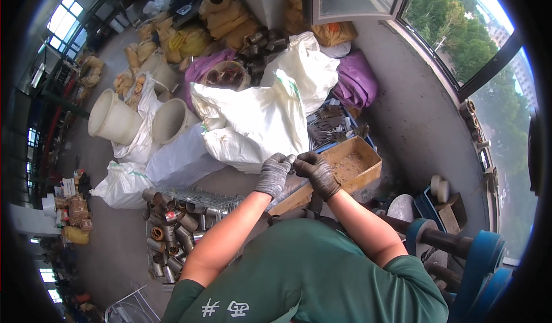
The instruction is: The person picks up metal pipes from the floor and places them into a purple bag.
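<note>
Both of my hands wear work gloves and meet in front of my chest. My left hand, in a light grey glove, has its fingers closed in a pinch against the right one. My right hand, in a darker, dirty glove, is likewise closed at the fingertips. Whatever lies between the fingers is too small to make out. Close to the right hand stands an open wooden box with brownish residue on its bottom. Just beyond the hands lies a large white woven sack.
A wire basket of metal cylinders sits at the lower left. Behind the wooden box is a blue crate with dark gloves or parts. Pale buckets stand farther left. Blue machinery is close on my right, beside the window wall.
</note>
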Demonstrator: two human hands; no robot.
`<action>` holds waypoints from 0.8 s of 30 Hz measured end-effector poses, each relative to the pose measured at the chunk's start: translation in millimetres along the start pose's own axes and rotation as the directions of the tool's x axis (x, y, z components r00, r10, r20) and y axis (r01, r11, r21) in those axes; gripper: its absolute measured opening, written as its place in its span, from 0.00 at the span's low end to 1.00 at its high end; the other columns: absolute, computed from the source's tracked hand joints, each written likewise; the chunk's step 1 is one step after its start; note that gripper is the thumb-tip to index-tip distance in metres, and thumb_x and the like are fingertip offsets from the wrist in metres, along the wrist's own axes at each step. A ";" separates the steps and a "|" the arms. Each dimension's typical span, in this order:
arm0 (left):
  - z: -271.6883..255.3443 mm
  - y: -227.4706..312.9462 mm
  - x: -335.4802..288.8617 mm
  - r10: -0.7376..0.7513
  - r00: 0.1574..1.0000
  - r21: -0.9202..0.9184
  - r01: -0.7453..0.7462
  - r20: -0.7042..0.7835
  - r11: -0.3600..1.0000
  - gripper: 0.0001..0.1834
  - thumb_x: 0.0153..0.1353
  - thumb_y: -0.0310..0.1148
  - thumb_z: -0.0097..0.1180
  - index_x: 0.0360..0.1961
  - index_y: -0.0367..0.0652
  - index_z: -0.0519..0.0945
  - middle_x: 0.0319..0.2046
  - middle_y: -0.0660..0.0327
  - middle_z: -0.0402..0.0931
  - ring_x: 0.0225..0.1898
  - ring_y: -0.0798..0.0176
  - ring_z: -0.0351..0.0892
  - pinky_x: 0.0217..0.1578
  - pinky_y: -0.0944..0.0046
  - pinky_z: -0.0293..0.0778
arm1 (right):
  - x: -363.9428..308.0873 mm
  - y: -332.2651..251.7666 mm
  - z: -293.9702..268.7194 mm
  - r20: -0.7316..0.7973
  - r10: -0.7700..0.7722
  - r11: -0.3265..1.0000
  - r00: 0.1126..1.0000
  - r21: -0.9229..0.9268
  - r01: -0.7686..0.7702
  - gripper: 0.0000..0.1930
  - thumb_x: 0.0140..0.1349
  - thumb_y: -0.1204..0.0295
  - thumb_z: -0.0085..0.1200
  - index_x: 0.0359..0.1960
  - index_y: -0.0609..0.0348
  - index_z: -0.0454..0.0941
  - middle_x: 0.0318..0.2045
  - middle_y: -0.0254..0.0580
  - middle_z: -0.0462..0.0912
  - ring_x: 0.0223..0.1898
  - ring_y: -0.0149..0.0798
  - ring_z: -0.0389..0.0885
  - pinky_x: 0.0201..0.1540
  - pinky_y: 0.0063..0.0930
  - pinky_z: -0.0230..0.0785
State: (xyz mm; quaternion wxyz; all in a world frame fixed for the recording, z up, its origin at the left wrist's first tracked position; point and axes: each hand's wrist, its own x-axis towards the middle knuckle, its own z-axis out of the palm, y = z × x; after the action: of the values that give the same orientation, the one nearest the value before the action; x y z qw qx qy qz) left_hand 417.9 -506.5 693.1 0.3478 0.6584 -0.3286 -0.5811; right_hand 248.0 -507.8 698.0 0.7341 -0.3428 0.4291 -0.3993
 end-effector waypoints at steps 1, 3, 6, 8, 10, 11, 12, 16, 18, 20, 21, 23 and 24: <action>-3.1 2.1 -3.1 0.002 1.000 0.000 -0.002 0.006 1.000 0.14 0.70 0.38 0.63 0.33 0.39 0.80 0.30 0.64 0.82 0.32 0.71 0.80 0.39 0.68 0.78 | -2.9 -0.4 3.4 -0.006 -0.003 1.000 1.000 -0.002 0.003 0.17 0.64 0.68 0.67 0.48 0.68 0.80 0.37 0.41 0.85 0.38 0.33 0.82 0.45 0.27 0.76; -10.9 4.6 -7.0 0.138 0.990 -0.058 -0.138 0.002 0.989 0.12 0.69 0.37 0.65 0.33 0.40 0.81 0.30 0.64 0.82 0.32 0.71 0.79 0.38 0.67 0.78 | -7.0 -4.1 12.1 0.017 -0.007 1.000 1.000 -0.022 0.007 0.18 0.63 0.67 0.67 0.48 0.68 0.80 0.36 0.38 0.85 0.37 0.31 0.81 0.44 0.26 0.75; -11.7 15.3 -23.8 0.227 0.974 0.068 -0.227 0.014 0.972 0.13 0.69 0.39 0.64 0.34 0.40 0.82 0.30 0.65 0.83 0.33 0.72 0.79 0.38 0.66 0.78 | -10.4 -3.8 18.3 -0.035 0.045 0.998 0.998 0.051 -0.043 0.17 0.62 0.67 0.68 0.45 0.67 0.80 0.33 0.36 0.83 0.33 0.29 0.78 0.40 0.24 0.75; -12.6 20.9 -36.3 0.374 0.927 0.327 -0.361 0.024 0.874 0.14 0.68 0.40 0.65 0.35 0.38 0.84 0.31 0.60 0.85 0.34 0.66 0.82 0.39 0.62 0.78 | -16.0 -13.2 26.1 -0.079 0.110 0.992 0.991 0.078 -0.104 0.15 0.62 0.67 0.68 0.42 0.65 0.80 0.30 0.34 0.80 0.30 0.28 0.77 0.36 0.24 0.74; -23.9 17.9 -34.1 0.501 0.862 0.499 -0.471 0.083 0.728 0.14 0.67 0.40 0.66 0.35 0.39 0.84 0.31 0.56 0.84 0.34 0.61 0.83 0.40 0.59 0.79 | -11.1 -4.9 23.8 -0.044 0.145 0.984 0.988 0.106 -0.140 0.13 0.62 0.69 0.67 0.41 0.64 0.79 0.30 0.36 0.81 0.30 0.30 0.79 0.37 0.25 0.76; -27.1 21.3 -34.5 0.605 0.780 0.642 -0.547 0.160 0.536 0.14 0.65 0.40 0.67 0.34 0.39 0.85 0.32 0.53 0.84 0.34 0.56 0.84 0.40 0.56 0.79 | -8.8 -0.8 23.6 -0.037 0.160 0.978 0.986 0.139 -0.154 0.12 0.62 0.70 0.67 0.41 0.63 0.79 0.30 0.36 0.81 0.30 0.31 0.79 0.37 0.25 0.77; -28.3 24.7 -38.0 0.689 0.695 0.671 -0.613 0.206 0.417 0.09 0.59 0.36 0.68 0.31 0.40 0.85 0.30 0.49 0.83 0.34 0.46 0.84 0.39 0.51 0.78 | -7.6 2.4 22.4 -0.045 0.155 0.979 0.987 0.141 -0.147 0.12 0.62 0.70 0.67 0.41 0.63 0.79 0.30 0.36 0.81 0.30 0.31 0.79 0.37 0.25 0.77; -29.7 31.1 -32.8 0.751 0.525 0.701 -0.703 0.399 0.119 0.04 0.45 0.28 0.65 0.23 0.40 0.82 0.22 0.48 0.79 0.29 0.42 0.81 0.33 0.47 0.76 | -3.9 11.5 19.7 0.037 0.158 0.976 0.987 0.143 -0.161 0.09 0.60 0.76 0.64 0.40 0.64 0.80 0.29 0.37 0.80 0.27 0.32 0.79 0.34 0.27 0.77; -29.1 34.5 -30.4 0.763 0.518 0.693 -0.709 0.386 0.131 0.04 0.44 0.28 0.65 0.22 0.39 0.82 0.22 0.48 0.78 0.27 0.42 0.80 0.33 0.47 0.76 | -5.5 9.0 22.6 0.021 0.185 0.979 0.983 0.083 -0.186 0.05 0.64 0.74 0.64 0.38 0.58 0.80 0.31 0.35 0.82 0.27 0.29 0.76 0.35 0.25 0.75; -31.6 37.8 -22.7 0.793 0.510 0.676 -0.716 0.334 0.175 0.05 0.43 0.27 0.65 0.19 0.40 0.80 0.20 0.48 0.77 0.25 0.42 0.79 0.31 0.46 0.76 | -5.4 7.4 25.7 0.006 0.199 0.979 0.980 0.038 -0.200 0.09 0.66 0.67 0.65 0.39 0.58 0.80 0.31 0.33 0.81 0.27 0.28 0.76 0.35 0.24 0.75; -33.4 40.2 -19.1 0.821 0.475 0.706 -0.696 0.315 0.132 0.04 0.43 0.26 0.64 0.19 0.40 0.80 0.20 0.49 0.77 0.25 0.43 0.79 0.31 0.47 0.75 | -5.9 3.8 27.9 0.001 0.207 0.978 0.978 0.009 -0.207 0.11 0.67 0.64 0.65 0.39 0.58 0.81 0.30 0.32 0.80 0.28 0.28 0.77 0.35 0.24 0.75; -41.9 37.6 -2.2 0.827 0.497 0.741 -0.653 0.263 0.158 0.07 0.44 0.31 0.66 0.17 0.41 0.80 0.21 0.49 0.77 0.27 0.43 0.78 0.34 0.45 0.74 | -9.5 -8.2 37.7 -0.016 0.241 0.969 0.970 -0.043 -0.241 0.16 0.67 0.57 0.64 0.41 0.57 0.81 0.29 0.31 0.78 0.28 0.27 0.77 0.34 0.23 0.74; -41.4 39.3 6.5 0.867 0.426 0.792 -0.607 0.258 0.063 0.07 0.43 0.30 0.65 0.16 0.41 0.79 0.21 0.49 0.77 0.27 0.43 0.78 0.34 0.45 0.74 | -7.7 -8.1 36.3 0.031 0.252 0.968 0.967 -0.001 -0.252 0.16 0.68 0.56 0.63 0.41 0.56 0.81 0.29 0.31 0.78 0.28 0.27 0.77 0.34 0.23 0.74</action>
State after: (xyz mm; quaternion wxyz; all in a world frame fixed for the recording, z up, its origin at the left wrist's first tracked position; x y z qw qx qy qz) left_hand 458.6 -530.0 726.1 0.2993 0.5413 -0.7857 0.0071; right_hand 276.0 -498.8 722.0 0.7860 -0.2904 0.4572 -0.2980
